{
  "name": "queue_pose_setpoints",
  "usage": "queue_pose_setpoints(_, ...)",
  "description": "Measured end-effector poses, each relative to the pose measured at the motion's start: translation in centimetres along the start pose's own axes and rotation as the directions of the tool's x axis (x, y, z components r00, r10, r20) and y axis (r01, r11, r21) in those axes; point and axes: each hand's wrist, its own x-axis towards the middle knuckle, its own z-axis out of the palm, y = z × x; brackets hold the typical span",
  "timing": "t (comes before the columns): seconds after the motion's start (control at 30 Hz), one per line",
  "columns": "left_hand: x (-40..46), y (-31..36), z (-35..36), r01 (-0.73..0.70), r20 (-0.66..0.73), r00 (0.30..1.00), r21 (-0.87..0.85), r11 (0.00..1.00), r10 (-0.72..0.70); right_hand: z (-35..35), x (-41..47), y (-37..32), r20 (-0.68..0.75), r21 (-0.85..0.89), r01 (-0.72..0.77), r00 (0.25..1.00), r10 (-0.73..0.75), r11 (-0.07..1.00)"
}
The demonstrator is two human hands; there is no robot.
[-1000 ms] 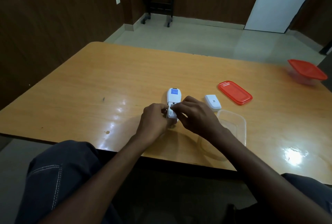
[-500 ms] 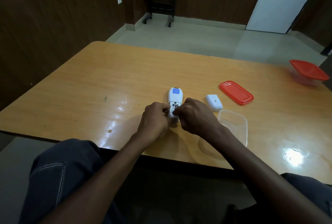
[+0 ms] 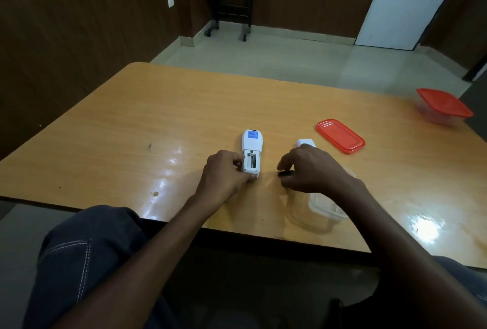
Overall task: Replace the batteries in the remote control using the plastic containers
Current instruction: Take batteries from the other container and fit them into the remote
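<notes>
Left hand (image 3: 226,173) gripping remote (image 3: 251,152), right hand (image 3: 308,168) pinching battery (image 3: 286,173)

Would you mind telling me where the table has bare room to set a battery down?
The whole left side of the table, left of the remote, is bare, as is the far strip beyond the remote and red lid. It is crowded between remote and lid, where the right hand, battery cover and clear container sit.

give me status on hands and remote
Left hand holds remote, bay open. Right hand pinches battery near open tub. Nothing in the way.
</notes>
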Motion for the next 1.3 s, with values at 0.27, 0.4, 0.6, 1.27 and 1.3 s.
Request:
queue_pose_setpoints(0.27, -0.1, 0.1, -0.1, -0.003, 0.005, 1.000, 0.003, 1.000, 0.003, 0.2, 0.4, -0.9, -0.107, 0.172, 0.050, 0.994, -0.031, 0.984)
queue_pose_setpoints(0.4, 0.0, 0.1, -0.1, -0.002, 0.022, 1.000, 0.009, 1.000, 0.002, 0.5, 0.9, -2.6, -0.313, 0.513, 0.064, 0.943, 0.116, 0.856)
queue_pose_setpoints(0.6, 0.0, 0.1, 0.0, -0.001, 0.013, 1.000, 0.006, 1.000, 0.001, 2.4, 2.2, -4.2, -0.265, 0.774, 0.029, 0.922, 0.281, 0.633)
queue_pose_setpoints(1.27, 0.2, 0.0, 0.1, -0.025, -0.003, 1.000, 0.012, 1.000, 0.025, 4.2, 3.3, -3.9, -0.301, 0.380, 0.008, 0.947, 0.116, 0.925)
queue_pose_setpoints(1.3, 0.2, 0.0, 0.1, -0.025, -0.005, 1.000, 0.016, 1.000, 0.025, 4.1, 3.1, -4.0, -0.300, 0.343, 0.026, 0.950, 0.083, 0.939)
